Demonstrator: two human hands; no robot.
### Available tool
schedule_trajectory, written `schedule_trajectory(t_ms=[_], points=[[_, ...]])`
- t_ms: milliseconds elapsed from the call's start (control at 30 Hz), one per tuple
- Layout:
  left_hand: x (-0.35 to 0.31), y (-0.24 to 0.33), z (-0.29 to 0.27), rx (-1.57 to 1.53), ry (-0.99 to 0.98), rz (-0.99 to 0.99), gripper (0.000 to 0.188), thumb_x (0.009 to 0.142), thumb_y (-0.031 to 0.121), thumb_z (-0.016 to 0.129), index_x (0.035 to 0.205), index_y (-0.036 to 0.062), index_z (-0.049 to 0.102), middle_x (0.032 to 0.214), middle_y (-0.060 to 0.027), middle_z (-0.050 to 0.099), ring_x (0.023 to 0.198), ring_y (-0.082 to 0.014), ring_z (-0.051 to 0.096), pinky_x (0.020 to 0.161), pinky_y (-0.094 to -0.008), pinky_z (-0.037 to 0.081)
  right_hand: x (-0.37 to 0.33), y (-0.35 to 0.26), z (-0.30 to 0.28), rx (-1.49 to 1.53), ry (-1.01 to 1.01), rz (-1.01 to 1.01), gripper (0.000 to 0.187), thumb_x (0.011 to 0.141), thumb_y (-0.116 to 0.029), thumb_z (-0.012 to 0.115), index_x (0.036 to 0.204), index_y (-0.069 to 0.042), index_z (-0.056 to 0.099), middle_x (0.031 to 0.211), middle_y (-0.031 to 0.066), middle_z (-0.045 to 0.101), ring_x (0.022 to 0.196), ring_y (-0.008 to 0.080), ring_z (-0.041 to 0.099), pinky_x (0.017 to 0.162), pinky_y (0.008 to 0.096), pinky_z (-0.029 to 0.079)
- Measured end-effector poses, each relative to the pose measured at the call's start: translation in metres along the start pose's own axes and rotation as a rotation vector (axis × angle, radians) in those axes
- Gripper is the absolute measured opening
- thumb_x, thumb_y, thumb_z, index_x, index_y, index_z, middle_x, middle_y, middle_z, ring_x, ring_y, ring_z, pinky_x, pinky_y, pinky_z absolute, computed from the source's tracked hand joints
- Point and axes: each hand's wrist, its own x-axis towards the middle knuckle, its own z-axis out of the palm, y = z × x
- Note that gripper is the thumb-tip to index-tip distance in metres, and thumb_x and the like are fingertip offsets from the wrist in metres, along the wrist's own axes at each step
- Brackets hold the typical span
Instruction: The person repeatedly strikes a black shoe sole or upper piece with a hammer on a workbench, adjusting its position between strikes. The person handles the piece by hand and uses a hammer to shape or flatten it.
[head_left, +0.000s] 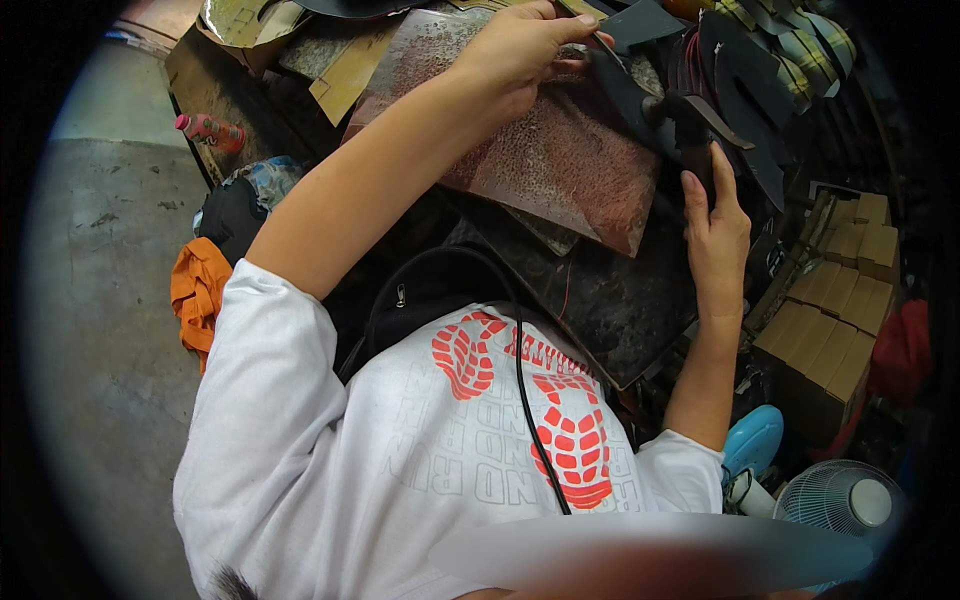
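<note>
My right hand [715, 230] is closed round the dark handle of a hammer [692, 118]; its metal head, with a curved claw, is at the top of the grip. Further up, my left hand [520, 60] pinches the edge of a thin dark sheet piece [615, 85] between thumb and fingers. The sheet piece lies over a worn reddish-brown slab [550, 165] on the dark workbench [625, 310]. More black curved sheet pieces [745, 80] lie beyond the hammer head.
Yellowish cut patterns [355, 75] lie at the bench's far left, near a pink-capped bottle [212, 133]. An orange cloth [200, 290] hangs at left. Plaid pieces [810, 55] lie far right. Small brown boxes [825, 320], a blue stool [752, 440] and a fan [840, 498] stand at right.
</note>
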Motion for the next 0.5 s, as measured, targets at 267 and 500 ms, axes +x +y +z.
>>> schedule_trajectory(t_ms=[267, 500], points=[[-0.009, -0.005, 0.016, -0.223, 0.01, 0.073, 0.009, 0.101, 0.013, 0.058, 0.107, 0.0085, 0.062, 0.095, -0.0021, 0.067, 0.086, -0.0133, 0.063, 0.077, -0.0273, 0.051, -0.002, -0.004, 0.003, 0.046, 0.027, -0.047, 0.049, 0.1, -0.036, 0.06, 0.142, -0.012, 0.052, 0.112, 0.0233, 0.07, 0.105, 0.0415, 0.067, 0.085, 0.0435, 0.054], [0.018, 0.0, 0.007, 0.529, -0.071, 0.109, 0.01, 0.097, 0.014, 0.063, 0.093, 0.0059, 0.068, 0.076, 0.0003, 0.062, 0.07, -0.0096, 0.057, 0.065, -0.0249, 0.045, -0.008, -0.009, -0.004, 0.149, 0.015, -0.054, 0.048, 0.099, -0.031, 0.063, 0.141, -0.01, 0.055, 0.117, 0.0221, 0.07, 0.106, 0.034, 0.07, 0.087, 0.0393, 0.053]])
